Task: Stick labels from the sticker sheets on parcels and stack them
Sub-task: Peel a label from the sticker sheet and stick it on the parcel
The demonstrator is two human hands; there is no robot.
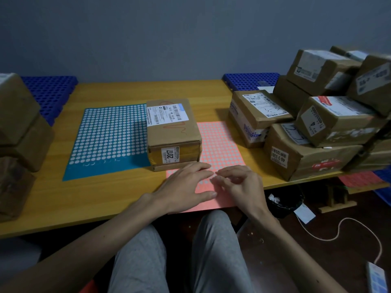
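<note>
A brown cardboard parcel (173, 134) with a white shipping label stands mid-table, overlapping a blue sticker sheet (108, 140) on its left and a pink sticker sheet (220, 146) on its right. My left hand (186, 185) lies flat on the near part of the pink sheet, fingers straight, pressing it down. My right hand (239, 182) sits just right of it, fingers curled, fingertips picking at a dot on the sheet. Whether a sticker is lifted is too small to tell.
A pile of several labelled parcels (317, 123) fills the table's right end. Stacked parcels (19, 132) stand at the left edge. Blue perforated crates (50, 92) sit behind. A white cable (347, 227) and a bin lie on the floor at right.
</note>
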